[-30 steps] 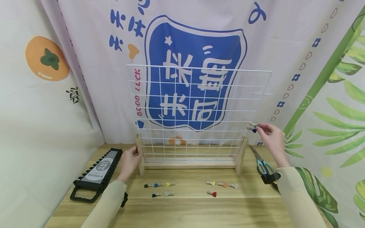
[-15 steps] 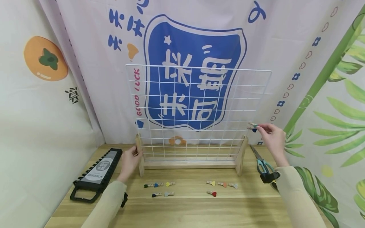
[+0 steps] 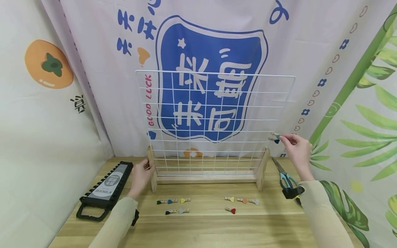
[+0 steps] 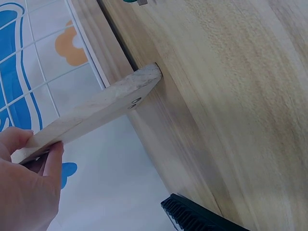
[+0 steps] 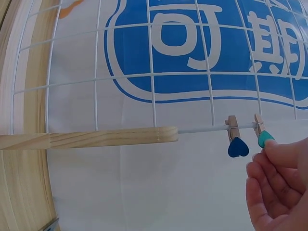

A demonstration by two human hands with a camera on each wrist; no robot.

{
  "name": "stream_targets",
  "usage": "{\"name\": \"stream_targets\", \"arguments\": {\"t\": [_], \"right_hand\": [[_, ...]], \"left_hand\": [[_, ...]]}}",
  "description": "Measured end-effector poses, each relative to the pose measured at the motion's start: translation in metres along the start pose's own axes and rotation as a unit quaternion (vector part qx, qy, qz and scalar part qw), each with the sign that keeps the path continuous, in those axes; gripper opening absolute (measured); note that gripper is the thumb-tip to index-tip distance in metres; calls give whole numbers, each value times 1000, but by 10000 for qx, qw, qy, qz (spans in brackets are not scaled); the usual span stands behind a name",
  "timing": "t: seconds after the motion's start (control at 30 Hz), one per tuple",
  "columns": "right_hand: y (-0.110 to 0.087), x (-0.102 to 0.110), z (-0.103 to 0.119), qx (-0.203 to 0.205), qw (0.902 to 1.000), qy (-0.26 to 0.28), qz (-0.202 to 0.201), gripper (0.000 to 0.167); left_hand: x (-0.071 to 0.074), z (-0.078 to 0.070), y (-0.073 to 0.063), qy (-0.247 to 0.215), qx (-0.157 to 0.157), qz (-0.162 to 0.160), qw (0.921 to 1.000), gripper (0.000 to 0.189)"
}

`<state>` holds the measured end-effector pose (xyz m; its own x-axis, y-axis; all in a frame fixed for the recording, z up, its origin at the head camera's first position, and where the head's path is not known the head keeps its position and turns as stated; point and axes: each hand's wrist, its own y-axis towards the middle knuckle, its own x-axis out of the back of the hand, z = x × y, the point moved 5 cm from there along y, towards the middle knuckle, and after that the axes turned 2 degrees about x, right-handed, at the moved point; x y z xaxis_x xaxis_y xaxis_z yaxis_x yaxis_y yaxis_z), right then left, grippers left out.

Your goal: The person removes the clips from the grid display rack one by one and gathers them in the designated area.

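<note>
A white wire grid panel [image 3: 207, 73] stands upright in a wooden stand [image 3: 206, 179]. My left hand [image 3: 141, 175] grips the stand's left wooden post [image 4: 91, 113], thumb on one side and fingers on the other. At the panel's right edge, my right hand [image 3: 297, 153] pinches the heart end of a small wooden clothespin with a teal heart [image 5: 264, 138] between thumb and fingertip. Its wooden tip meets the edge wire. Just beside it, nearer the stand, a clothespin with a navy heart [image 5: 237, 147] is clipped to the same wire.
Several heart clothespins lie on the table in two groups, including a yellow one [image 3: 185, 200] at left and a red one [image 3: 231, 210] at right. Teal-handled scissors [image 3: 287, 182] lie near my right forearm. A black-framed toothed board with a handle [image 3: 108, 182] lies at left.
</note>
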<state>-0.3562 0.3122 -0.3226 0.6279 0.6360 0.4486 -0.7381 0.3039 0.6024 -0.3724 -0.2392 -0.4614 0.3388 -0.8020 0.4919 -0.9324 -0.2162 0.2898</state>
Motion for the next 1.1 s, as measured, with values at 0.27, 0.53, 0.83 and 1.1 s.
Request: {"name": "stream_targets", "arguments": {"t": [0.27, 0.53, 0.83, 1.1], "right_hand": [[-2, 1, 0, -26, 10000, 63, -15, 24], [-3, 7, -3, -66, 9999, -51, 112, 25], [-18, 12, 0, 40, 9995, -67, 319, 27], [-47, 5, -8, -8, 9980, -35, 638, 28]], "left_hand": [[0, 0, -1, 70, -61, -4, 10000, 29], [0, 0, -2, 168, -124, -85, 9997, 27], [1, 1, -1, 274, -115, -88, 9995, 22], [1, 1, -1, 291, -162, -212, 9992, 17]]}}
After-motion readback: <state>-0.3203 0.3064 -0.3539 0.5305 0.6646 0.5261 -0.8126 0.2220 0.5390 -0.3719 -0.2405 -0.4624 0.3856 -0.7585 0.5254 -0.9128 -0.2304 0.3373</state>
